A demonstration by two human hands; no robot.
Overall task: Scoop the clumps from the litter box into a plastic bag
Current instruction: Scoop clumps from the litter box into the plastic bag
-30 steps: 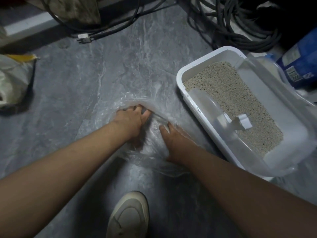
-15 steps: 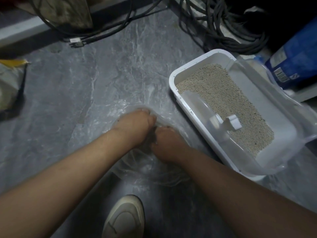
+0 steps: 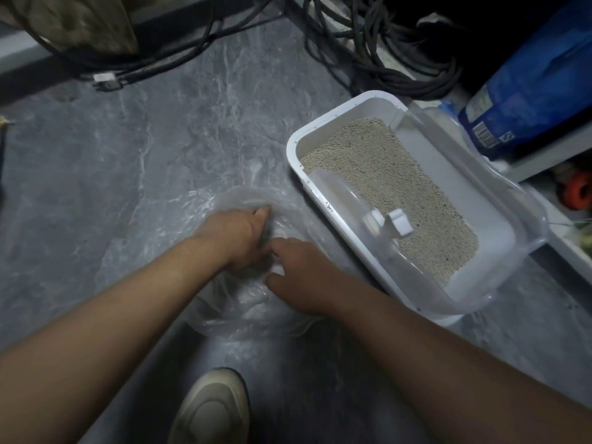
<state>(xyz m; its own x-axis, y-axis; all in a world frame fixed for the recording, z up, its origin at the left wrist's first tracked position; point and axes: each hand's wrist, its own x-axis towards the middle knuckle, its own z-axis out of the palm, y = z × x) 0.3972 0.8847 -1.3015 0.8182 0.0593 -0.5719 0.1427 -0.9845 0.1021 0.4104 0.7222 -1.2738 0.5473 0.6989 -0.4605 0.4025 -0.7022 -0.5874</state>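
Head view: one clear plastic bag (image 3: 243, 302) lies crumpled on the grey floor (image 3: 128, 174) just left of the single white litter box (image 3: 315, 187), with the left hand (image 3: 235, 237) and right hand (image 3: 298, 274) both curled into its film, fingers gathering it. Thin, limp and slippery, the bag is probably best taken at its rim and spread. One clear scoop (image 3: 362, 219) rests in the litter (image 3: 384, 174); no clumps can be made out.

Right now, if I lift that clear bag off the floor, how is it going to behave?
Probably floppy: the bag lies crumpled flat on the floor, wrinkling around both hands. Likely very light, since it looks thin, see-through and apparently empty. Its mouth may well collapse shut unless the left hand and right hand keep it spread.
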